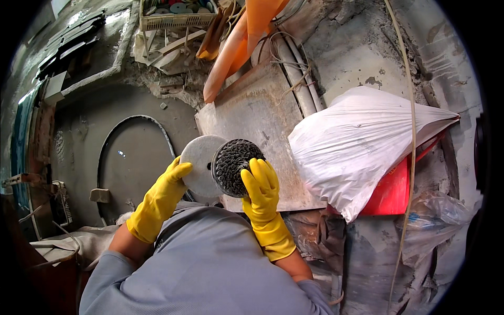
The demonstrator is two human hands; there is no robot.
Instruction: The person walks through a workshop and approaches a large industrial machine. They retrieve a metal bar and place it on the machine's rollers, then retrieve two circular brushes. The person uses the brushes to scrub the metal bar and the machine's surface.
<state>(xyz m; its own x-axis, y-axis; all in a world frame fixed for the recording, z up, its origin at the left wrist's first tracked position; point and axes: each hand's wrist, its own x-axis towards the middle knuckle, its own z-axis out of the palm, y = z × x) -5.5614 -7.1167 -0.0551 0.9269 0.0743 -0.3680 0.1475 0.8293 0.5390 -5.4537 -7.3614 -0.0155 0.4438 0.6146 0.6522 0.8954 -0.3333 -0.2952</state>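
Note:
My left hand point(167, 190), in a yellow rubber glove, grips the left edge of a flat, light grey round disc point(197, 157). A small dark hole shows near that disc's right side. Just right of it, my right hand point(262, 190), gloved in the same yellow, holds a round brush disc point(234, 159) with a face of short black bristles. Its gloved fingers lie over the right part of the bristles. The brush overlaps the grey disc's right edge in view; whether the two touch I cannot tell.
Beyond my hands lies a worn, dusty board point(257, 121). A large white plastic bag point(352, 142) rests over something red point(391, 191) on the right. An orange sheet point(233, 55) hangs ahead. Left, a dark hose point(131, 117) curves over grey ground. A crate of discs point(176, 21) stands at the back.

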